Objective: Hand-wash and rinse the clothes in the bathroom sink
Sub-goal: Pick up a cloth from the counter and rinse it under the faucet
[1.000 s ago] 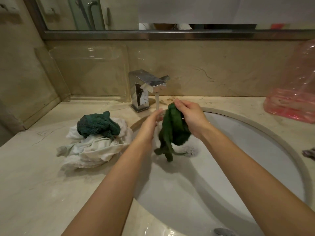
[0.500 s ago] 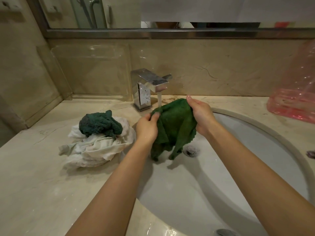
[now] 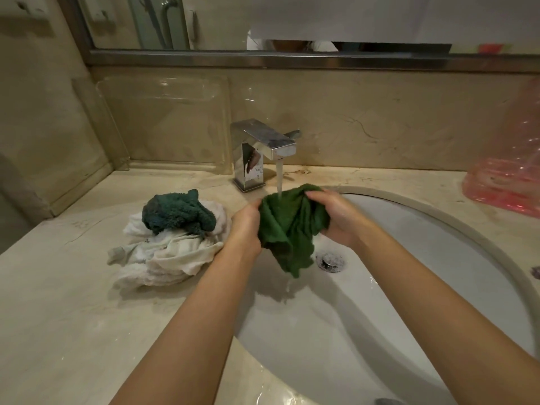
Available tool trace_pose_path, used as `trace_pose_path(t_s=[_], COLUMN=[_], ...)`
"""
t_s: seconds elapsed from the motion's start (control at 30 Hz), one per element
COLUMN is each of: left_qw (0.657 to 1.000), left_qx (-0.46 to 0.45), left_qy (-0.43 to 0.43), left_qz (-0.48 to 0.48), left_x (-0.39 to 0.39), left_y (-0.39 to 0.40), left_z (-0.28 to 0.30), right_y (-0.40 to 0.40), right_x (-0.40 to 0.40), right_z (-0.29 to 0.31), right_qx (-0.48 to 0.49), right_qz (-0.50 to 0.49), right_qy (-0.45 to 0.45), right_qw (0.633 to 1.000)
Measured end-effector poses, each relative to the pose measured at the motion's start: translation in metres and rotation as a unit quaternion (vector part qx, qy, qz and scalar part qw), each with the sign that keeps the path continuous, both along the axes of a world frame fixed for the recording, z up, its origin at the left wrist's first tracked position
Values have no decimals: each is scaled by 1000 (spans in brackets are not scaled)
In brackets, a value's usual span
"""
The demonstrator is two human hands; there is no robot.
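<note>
A wet green cloth (image 3: 290, 226) hangs bunched between both hands over the white sink (image 3: 438, 258), right under the running stream from the chrome faucet (image 3: 261, 147). My left hand (image 3: 245, 226) grips its left side and my right hand (image 3: 333, 216) grips its right side, fingers curled into the fabric. Water drips off the cloth's lower tip beside the drain (image 3: 330, 260). On the counter to the left lies a dark teal cloth (image 3: 175, 213) on top of a crumpled white cloth (image 3: 163, 255).
A beige marble counter (image 3: 73, 317) surrounds the sink. A pink translucent plastic bag (image 3: 508, 176) sits at the back right. A clear plastic panel (image 3: 163, 124) leans on the wall behind the faucet. A mirror runs along the top.
The green cloth went from hanging bunched, to spread wide between my hands, to gathered together again under the stream. Both hands drew closer.
</note>
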State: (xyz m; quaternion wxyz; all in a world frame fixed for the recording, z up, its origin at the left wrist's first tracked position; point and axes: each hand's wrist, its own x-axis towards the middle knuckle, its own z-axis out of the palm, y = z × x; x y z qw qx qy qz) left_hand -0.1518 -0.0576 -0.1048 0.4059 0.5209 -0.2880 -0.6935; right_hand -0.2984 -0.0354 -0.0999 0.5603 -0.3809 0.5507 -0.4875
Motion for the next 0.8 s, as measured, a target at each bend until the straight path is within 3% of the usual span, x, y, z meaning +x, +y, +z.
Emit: trace_pose_path(t_s=[0.17, 0.3, 0.37, 0.47, 0.5, 0.57, 0.67, 0.73, 0.8], left_qw=[993, 992, 992, 996, 996, 995, 987, 933, 892], left_qx=[-4, 37, 41, 2, -20, -55, -153, -291, -362], left_qy=[-95, 55, 105, 84, 88, 85, -48, -208, -249], left_qz=[-63, -109, -64, -8, -2, 4, 2, 34, 106], left_x=[-1, -7, -5, -5, -6, -7, -17, -19, -16], left_y=[-1, 6, 9, 7, 5, 6, 8, 12, 15], left_z=[-5, -1, 4, 4, 4, 4, -2, -6, -4], right_y=[-3, 0, -2, -6, -6, -2, 5, 4, 3], right_x=[15, 32, 40, 39, 38, 44, 55, 60, 63], right_z=[22, 28, 28, 18, 12, 1, -9, -12, -8], right_qx=[36, 24, 2, -22, -3, 71, 104, 98, 80], right_qz=[-191, -196, -210, -294, -298, -223, -171, -165, -157], right_qy=[-66, -188, -166, -77, -101, -233, -363, -383, -390], right_qw=[979, 962, 964, 952, 949, 944, 910, 904, 904])
